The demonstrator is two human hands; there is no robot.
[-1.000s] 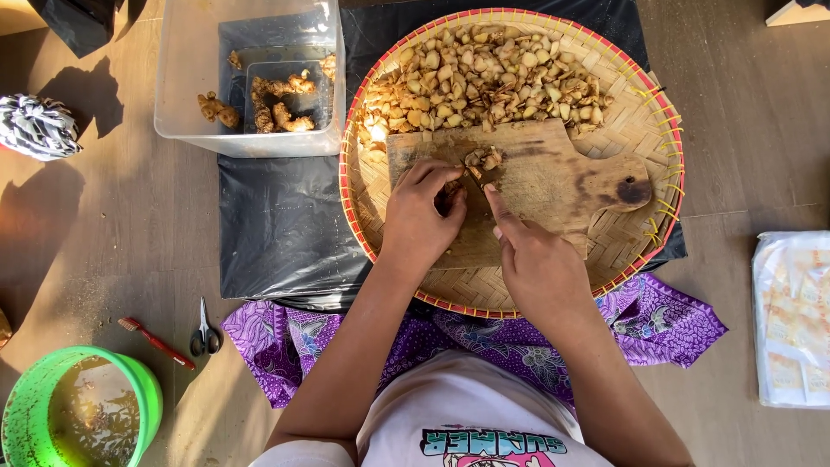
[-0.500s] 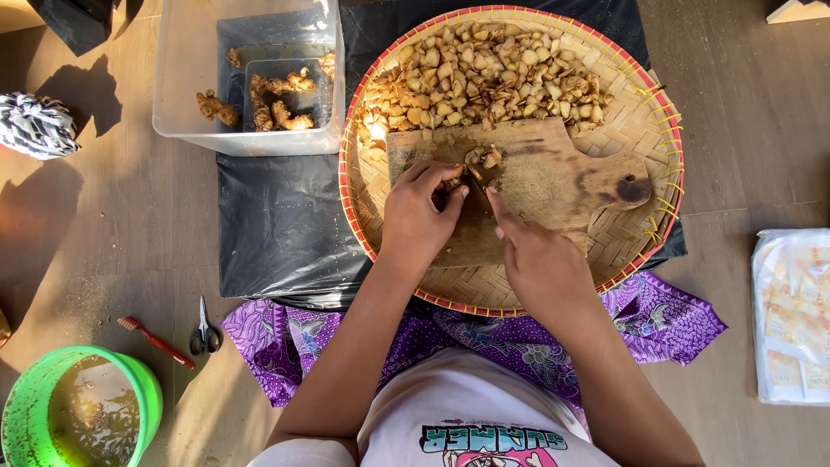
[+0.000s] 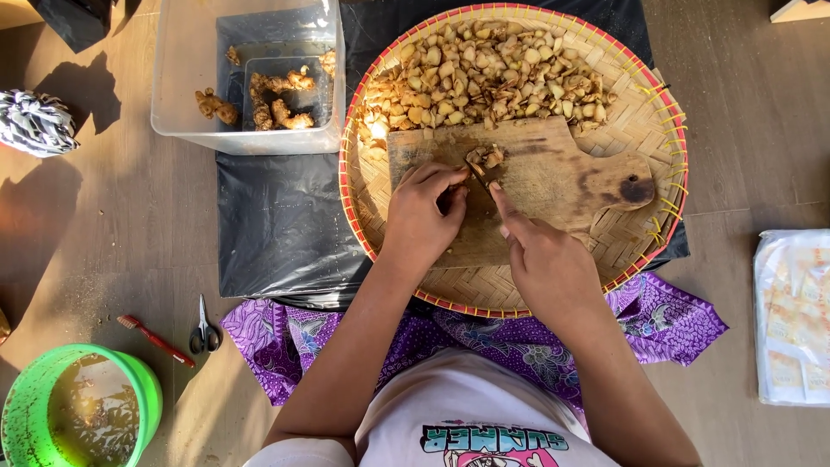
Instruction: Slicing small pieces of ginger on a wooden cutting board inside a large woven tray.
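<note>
I see the cutting board [image 3: 553, 177] lying in the woven tray [image 3: 644, 130], with the heap of cut pieces [image 3: 484, 78] on the tray's far side. My left hand [image 3: 424, 216] and right hand [image 3: 545, 264] rest on the board's near edge, a few pieces [image 3: 486, 158] just beyond them. Left of the tray sits the plastic tub [image 3: 186, 78], roots [image 3: 272, 99] in it. Scissors [image 3: 205, 329] and a toothbrush [image 3: 156, 339] lie near left, the bucket [image 3: 78, 411] nearer still. A packet [image 3: 791, 316] lies right.
</note>
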